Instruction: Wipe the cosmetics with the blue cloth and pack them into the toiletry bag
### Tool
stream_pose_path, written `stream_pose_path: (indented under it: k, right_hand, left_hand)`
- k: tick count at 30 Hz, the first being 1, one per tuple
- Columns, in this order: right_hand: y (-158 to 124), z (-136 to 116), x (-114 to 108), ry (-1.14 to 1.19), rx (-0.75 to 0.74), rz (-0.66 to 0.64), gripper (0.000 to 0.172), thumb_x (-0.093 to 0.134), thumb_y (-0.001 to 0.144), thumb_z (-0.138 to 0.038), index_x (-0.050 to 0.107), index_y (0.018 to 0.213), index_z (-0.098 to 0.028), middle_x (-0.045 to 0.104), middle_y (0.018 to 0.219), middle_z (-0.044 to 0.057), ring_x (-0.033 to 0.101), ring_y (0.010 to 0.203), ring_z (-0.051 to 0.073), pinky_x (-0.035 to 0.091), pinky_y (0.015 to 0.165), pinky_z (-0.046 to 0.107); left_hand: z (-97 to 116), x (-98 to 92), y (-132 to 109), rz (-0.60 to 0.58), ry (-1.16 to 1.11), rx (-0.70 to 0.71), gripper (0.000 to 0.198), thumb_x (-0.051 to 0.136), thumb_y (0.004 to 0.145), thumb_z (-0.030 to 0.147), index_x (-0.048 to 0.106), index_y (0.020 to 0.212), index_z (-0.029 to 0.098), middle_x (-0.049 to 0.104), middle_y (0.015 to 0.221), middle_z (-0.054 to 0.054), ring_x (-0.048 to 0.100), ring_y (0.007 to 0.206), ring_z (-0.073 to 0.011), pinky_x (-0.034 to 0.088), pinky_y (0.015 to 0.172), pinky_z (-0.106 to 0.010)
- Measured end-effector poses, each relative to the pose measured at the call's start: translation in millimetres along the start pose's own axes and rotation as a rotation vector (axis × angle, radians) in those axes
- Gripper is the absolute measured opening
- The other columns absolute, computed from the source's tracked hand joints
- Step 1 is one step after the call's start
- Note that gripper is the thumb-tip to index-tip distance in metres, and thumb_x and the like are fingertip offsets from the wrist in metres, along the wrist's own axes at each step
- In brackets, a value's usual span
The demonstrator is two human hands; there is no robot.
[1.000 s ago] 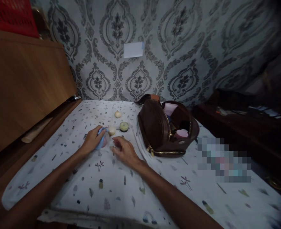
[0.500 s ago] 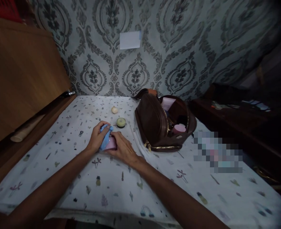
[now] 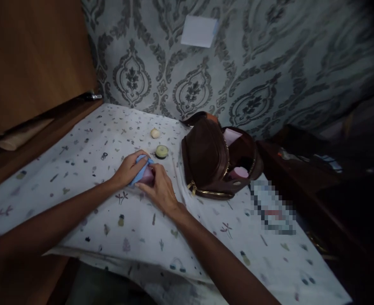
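Both my hands meet near the middle of a table covered with a white patterned cloth (image 3: 79,169). My left hand (image 3: 128,169) is closed on a blue cloth (image 3: 140,168) and presses it against a small pink container (image 3: 147,176). My right hand (image 3: 158,190) grips that pink container from the right, fingers wrapped round it. Just behind them a small round yellow-green jar (image 3: 161,151) stands on the cloth, and a small cream-coloured object (image 3: 155,133) lies farther back.
An open brown zip bag (image 3: 206,161) sits to the right of my hands, with pink items (image 3: 239,172) inside. A wooden panel (image 3: 31,63) rises at the left, a patterned wall (image 3: 238,63) stands behind, and dark furniture (image 3: 317,169) lies at the right.
My right hand moved from lying flat on the cloth to gripping the pink container beside my left hand. The view has shifted and tilted.
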State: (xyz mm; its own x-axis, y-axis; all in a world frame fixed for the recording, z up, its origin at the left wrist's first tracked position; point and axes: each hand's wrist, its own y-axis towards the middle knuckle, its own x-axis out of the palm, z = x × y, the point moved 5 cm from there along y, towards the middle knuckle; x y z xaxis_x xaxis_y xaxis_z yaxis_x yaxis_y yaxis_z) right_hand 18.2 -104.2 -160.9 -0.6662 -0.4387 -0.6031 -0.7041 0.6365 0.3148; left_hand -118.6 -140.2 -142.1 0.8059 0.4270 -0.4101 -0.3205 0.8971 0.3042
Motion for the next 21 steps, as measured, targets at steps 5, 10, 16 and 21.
stream_pose_path:
  k: [5, 10, 16, 21]
  right_hand:
    - [-3.8, 1.4, 8.5, -0.064, 0.070, 0.027, 0.059, 0.072, 0.076, -0.041, 0.046, 0.125, -0.022, 0.058, 0.120, 0.010, 0.059, 0.110, 0.029, 0.049, 0.092, 0.043]
    - [-0.4, 3.5, 7.6, 0.116, 0.127, 0.075, 0.070, 0.071, 0.070, -0.035, 0.041, 0.132, -0.021, 0.058, 0.119, 0.011, 0.061, 0.103, 0.027, 0.050, 0.091, 0.042]
    - [7.2, 11.3, 3.0, 0.793, 0.314, 0.095, 0.037, 0.060, 0.079, -0.041, 0.048, 0.109, -0.023, 0.064, 0.104, 0.007, 0.062, 0.084, 0.020, 0.051, 0.066, 0.029]
    - [7.8, 9.1, 13.8, 1.295, 0.521, -0.023, 0.030, 0.062, 0.084, -0.047, 0.056, 0.100, -0.022, 0.066, 0.090, 0.003, 0.061, 0.070, 0.015, 0.047, 0.054, 0.023]
  left_hand:
    - [2.3, -0.9, -2.5, 0.037, -0.019, 0.067, 0.032, 0.043, 0.093, 0.045, 0.060, 0.085, 0.019, 0.063, 0.080, -0.001, 0.059, 0.082, -0.0194, 0.047, 0.081, -0.029]
    - [-6.8, -9.9, 3.1, 0.125, -0.105, 0.009, 0.034, 0.047, 0.091, 0.049, 0.061, 0.086, 0.019, 0.066, 0.082, -0.002, 0.062, 0.083, -0.0198, 0.050, 0.081, -0.030]
    - [-9.5, -14.2, 3.9, 0.174, -0.265, -0.064, 0.045, 0.049, 0.093, 0.054, 0.059, 0.121, 0.020, 0.071, 0.099, -0.005, 0.068, 0.089, -0.0209, 0.054, 0.080, -0.030]
    - [20.5, -0.9, -8.9, -0.006, -0.045, 0.370, 0.047, 0.045, 0.098, 0.051, 0.058, 0.130, 0.020, 0.062, 0.129, -0.012, 0.057, 0.122, -0.0265, 0.044, 0.107, -0.040]
